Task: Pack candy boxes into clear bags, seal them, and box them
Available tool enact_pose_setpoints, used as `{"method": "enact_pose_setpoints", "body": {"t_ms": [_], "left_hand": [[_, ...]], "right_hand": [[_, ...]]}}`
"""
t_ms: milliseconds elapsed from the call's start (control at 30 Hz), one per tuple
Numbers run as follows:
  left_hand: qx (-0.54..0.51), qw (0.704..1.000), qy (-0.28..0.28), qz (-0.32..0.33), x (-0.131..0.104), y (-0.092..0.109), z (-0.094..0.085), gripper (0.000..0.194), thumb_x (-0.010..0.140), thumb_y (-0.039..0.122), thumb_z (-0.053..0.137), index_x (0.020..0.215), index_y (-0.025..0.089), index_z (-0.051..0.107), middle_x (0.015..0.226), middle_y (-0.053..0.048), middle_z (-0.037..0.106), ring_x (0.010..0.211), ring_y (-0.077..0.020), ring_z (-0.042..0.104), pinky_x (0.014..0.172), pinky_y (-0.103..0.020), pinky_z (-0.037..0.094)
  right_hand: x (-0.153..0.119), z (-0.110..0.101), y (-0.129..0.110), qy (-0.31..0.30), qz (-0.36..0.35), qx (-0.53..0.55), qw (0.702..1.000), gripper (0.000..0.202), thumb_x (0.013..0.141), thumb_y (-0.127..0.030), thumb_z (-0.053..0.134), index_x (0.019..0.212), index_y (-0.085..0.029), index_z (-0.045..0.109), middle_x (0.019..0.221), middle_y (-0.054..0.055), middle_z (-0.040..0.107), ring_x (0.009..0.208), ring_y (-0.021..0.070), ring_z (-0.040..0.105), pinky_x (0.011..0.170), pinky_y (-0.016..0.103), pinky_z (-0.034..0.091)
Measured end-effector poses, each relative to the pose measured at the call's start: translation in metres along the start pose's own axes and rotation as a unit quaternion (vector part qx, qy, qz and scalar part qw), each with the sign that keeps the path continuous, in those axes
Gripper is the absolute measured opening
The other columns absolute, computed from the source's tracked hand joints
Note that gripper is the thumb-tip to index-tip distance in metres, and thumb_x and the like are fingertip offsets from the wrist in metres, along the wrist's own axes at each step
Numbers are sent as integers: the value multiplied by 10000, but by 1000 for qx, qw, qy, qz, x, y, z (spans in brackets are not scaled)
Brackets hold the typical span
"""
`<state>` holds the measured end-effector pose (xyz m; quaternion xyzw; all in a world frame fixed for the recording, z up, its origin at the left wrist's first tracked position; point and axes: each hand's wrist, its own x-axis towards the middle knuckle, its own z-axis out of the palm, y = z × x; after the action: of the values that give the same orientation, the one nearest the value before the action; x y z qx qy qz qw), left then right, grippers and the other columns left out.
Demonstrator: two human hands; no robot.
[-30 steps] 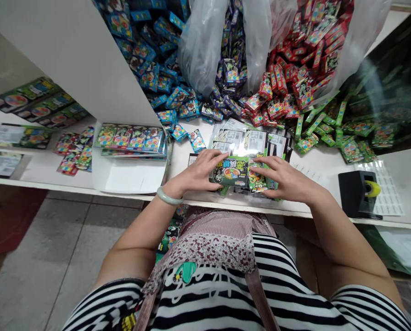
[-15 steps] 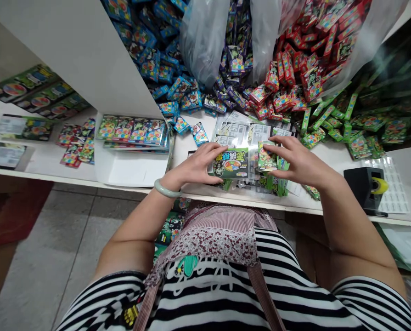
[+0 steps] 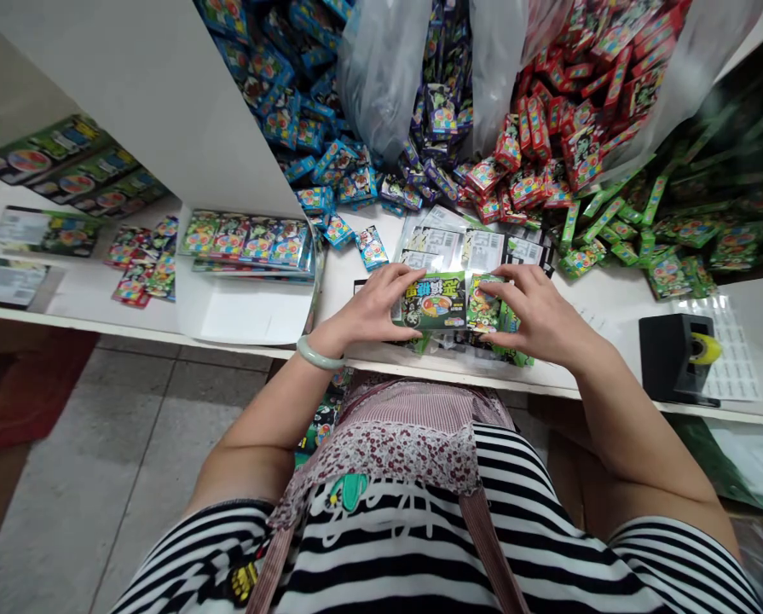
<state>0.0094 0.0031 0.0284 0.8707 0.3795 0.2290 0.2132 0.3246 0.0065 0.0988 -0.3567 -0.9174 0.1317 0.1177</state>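
Note:
My left hand (image 3: 381,309) grips the left end of a dark green printed card (image 3: 436,300), thumb at its lower edge and fingers at the upper one. A small green candy box (image 3: 482,305) sits against the card's right end. My right hand (image 3: 531,311) is closed round that box, with the thumb below and the fingers above. Beneath both hands lie clear plastic packs and printed cards (image 3: 442,243), partly covered by the hands.
Heaps of blue (image 3: 336,170), purple (image 3: 442,111), red (image 3: 528,162) and green boxes (image 3: 617,226) lie at the back. A white tray (image 3: 246,320) with filled packs stands left. A black tape dispenser (image 3: 672,354) stands right, by a sticker sheet (image 3: 736,350).
My right hand has moved left with the green candy box, bringing it up against the card. My left hand still grips the card in nearly the same place.

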Motion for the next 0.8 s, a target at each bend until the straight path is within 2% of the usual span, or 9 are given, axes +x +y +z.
{"method": "enact_pose_setpoints", "body": {"t_ms": [300,400,500,600,700,800], "left_hand": [[7,999,-24,24,2,8,5,1022,736,618,765,1559,278,264,1338,-142,473,1227,-324,496,1056,-507,466],[8,999,-15,28,4,9,5,1007,752,611,756,1560,261,268,1338,-149,476,1228,-326,498,1054,-505,467],[6,1000,0,16,3,8,3,991,761,606,748,1558,250,280,1353,-153,471,1236,-334,496,1064,-516,457],[3,1000,18,0,2,6,5,986,760,590,753,1555,254,278,1366,-149,459,1249,-335,489,1076,-524,449],[-5,1000,15,0,3,6,10,995,750,582,764,1554,254,277,1360,-143,464,1241,-332,495,1074,-524,456],[-14,1000,3,-6,2,4,14,994,750,589,762,1551,245,283,1352,-146,469,1236,-331,500,1064,-523,467]], "right_hand": [[-3,1,7,-42,-27,47,998,635,763,-462,784,1315,-283,526,1316,135,523,1199,356,504,995,581,480],[-1,7,10,-22,-24,69,997,658,807,-447,753,1375,-279,467,1379,151,477,1280,355,475,1046,581,463],[-1,16,10,28,4,110,994,744,810,-527,738,1425,-287,394,1453,156,403,1383,350,409,1117,579,420],[-5,32,4,84,67,116,987,593,828,-608,680,1298,-286,515,1452,143,403,1402,361,390,1143,613,375],[-6,51,-3,89,83,144,982,421,917,-588,561,1140,-239,635,1480,155,395,1418,359,378,1146,601,368],[4,57,13,102,95,194,971,372,953,-534,529,1090,-226,687,1465,147,461,1370,316,456,1113,536,420]]}}
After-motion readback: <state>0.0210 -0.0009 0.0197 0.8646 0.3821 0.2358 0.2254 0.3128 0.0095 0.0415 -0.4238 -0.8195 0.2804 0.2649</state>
